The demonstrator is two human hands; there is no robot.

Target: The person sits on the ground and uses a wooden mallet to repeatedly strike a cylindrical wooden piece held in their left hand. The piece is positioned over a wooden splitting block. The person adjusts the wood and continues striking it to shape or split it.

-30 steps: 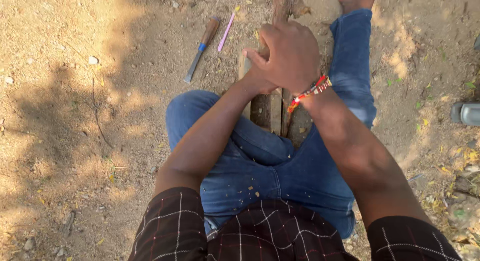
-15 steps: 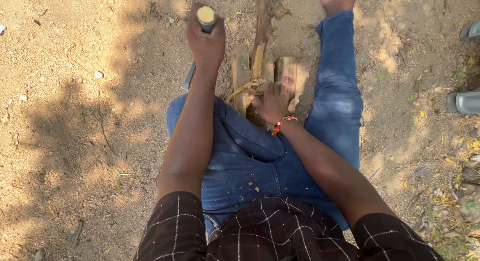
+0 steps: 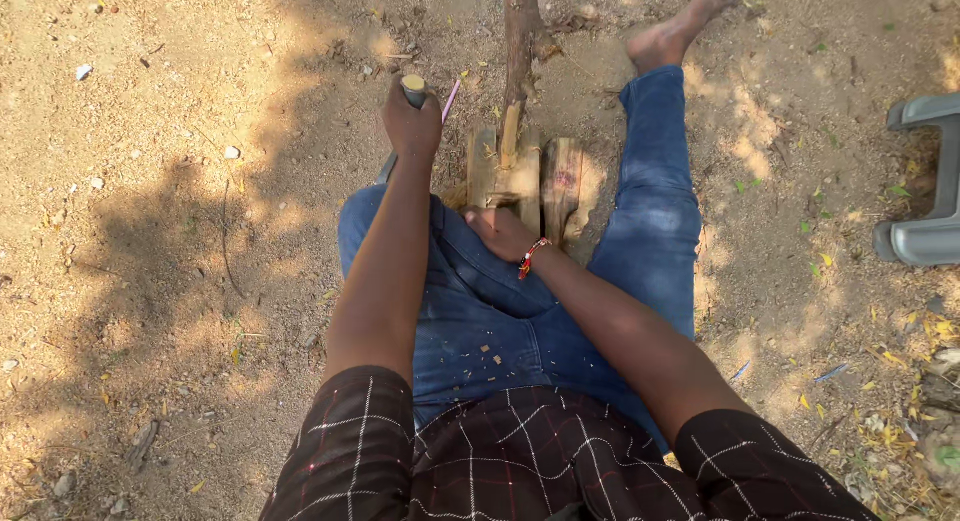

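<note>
Left hand [image 3: 412,126] clenched round a grey-handled tool with a pale butt [image 3: 413,84], raised just left of the split tan wooden block [image 3: 505,171]. Right hand [image 3: 500,231] closed against the block's near edge. Likely hazard: glancing blow catching those fingers, block unsteady between denim legs.

Dark shirt [image 3: 540,461] with thin white and red check lines, short sleeves rolled near the elbows. Blue jeans [image 3: 500,321], faded at the knees, with small wood chips stuck on them. Red and white bead band [image 3: 531,258] on the right wrist. Bare foot [image 3: 680,26], no shoe.
</note>
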